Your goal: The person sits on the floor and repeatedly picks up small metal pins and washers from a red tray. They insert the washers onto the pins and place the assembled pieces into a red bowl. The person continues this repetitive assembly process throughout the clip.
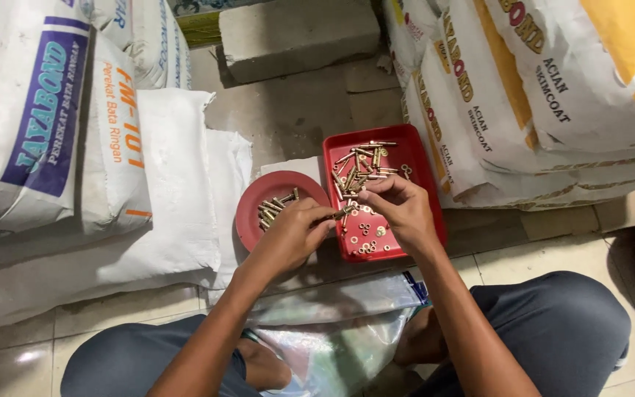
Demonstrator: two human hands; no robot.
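My left hand [292, 237] and my right hand [398, 209] meet over the near left part of a red rectangular tray [414, 151]. Both pinch one brass-coloured bolt [341, 213] between their fingertips. The tray holds several loose bolts at its far end and several small nuts and washers [370, 239] near my right hand. Left of the tray lies a round red lid [255, 220] with several bolts [277, 204] on it, just beyond my left hand.
Stacked white sacks stand at the left [75, 132] and at the right [545, 88]. A grey block [299, 33] lies at the back. A clear plastic bag [332, 331] lies on the tiled floor between my knees.
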